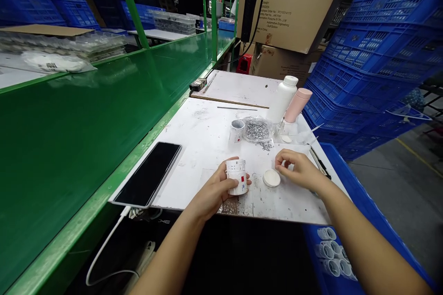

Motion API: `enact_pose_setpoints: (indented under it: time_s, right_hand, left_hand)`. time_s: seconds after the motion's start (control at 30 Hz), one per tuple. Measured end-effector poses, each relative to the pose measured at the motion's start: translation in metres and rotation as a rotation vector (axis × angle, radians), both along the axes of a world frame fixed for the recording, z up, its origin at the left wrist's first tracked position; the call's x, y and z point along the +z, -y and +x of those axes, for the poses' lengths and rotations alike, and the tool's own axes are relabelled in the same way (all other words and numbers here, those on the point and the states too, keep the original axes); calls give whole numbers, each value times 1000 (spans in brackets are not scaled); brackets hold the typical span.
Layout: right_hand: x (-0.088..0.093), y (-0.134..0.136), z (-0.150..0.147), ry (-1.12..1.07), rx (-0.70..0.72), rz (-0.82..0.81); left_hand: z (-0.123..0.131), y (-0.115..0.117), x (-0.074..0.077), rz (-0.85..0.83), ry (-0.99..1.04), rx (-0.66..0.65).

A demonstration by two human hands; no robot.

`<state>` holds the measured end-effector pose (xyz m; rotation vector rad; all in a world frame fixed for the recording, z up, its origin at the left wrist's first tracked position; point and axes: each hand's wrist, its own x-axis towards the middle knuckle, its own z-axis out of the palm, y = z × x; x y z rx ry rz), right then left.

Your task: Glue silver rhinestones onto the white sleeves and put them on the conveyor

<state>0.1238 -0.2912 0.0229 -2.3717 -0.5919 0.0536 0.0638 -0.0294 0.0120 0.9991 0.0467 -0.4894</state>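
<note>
My left hand (216,190) is wrapped round a white plastic cylinder (237,181) with a small red mark and tiny dark print on its side. It holds the cylinder roughly upright over the table's front edge. To the right, my right hand (298,169) is closed, its thumb and fingertips drawn together; whatever may be between them is too small to make out. Just left of those fingers lies a round, shallow white dish (272,178). A similar hollow cylinder (236,131) stands farther back, beside a clear tray of small silvery parts (256,130).
A phone (149,175) on a white cable lies at the table's left, along a green conveyor belt (104,101). A white bottle (284,99) and a pink bottle (297,105) stand at the back right. Stacked blue crates (374,64) and a blue bin with several tubes (332,251) flank the right side.
</note>
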Motion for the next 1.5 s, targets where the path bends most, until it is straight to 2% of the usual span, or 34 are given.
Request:
enact_pose_setpoints:
  time_s: [0.1,0.37,0.97,1.17,1.27,1.33,1.4,1.5]
  right_hand:
    - [-4,-2,-9,-8,71,-4]
    - [-8,-6,-9,-10,107,-95]
    - [-6,-9,-8,-8,104,-154]
    - [-5,-8,-7,-7,106,-139]
    - [4,-10,-14,42,74,-77]
    - [13,-16,-24,80,-2,8]
    - [20,-28,-40,72,-106,175]
    - [19,-57,-64,-70,-162,548]
  left_hand:
    - [0,0,-2,-14,11,-6]
    - [0,-1,-6,-43,13,-29]
    - [-1,1,0,-19,-8,12]
    - [0,0,-3,-31,5,4]
    - [-1,-2,-6,-40,25,-10]
    - [-1,-2,-9,-29,56,-21]
    - [-2,-2,-11,-22,129,-28]
    - [-4,-3,-16,-64,293,-40]
